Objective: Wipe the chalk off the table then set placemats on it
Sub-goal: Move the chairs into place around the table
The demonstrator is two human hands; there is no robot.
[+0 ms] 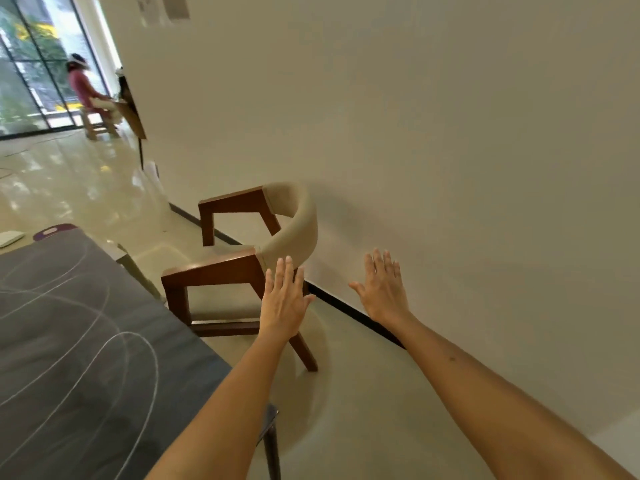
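A dark grey table [79, 341] fills the lower left, its top covered with looping white chalk lines [138, 344]. At its far corner lie a purple placemat [52, 231] and a white object [10, 238]. My left hand [284, 299] is stretched out flat with straight fingers, off the table's right edge and in front of a chair. My right hand [382, 289] is also flat and spread, further right, in front of the wall. Neither hand holds anything.
A wooden chair [242, 268] with a cream curved back stands between the table and the beige wall [450, 150]. A glossy tiled floor [69, 188] runs to a window, where another person [83, 86] sits at a second table.
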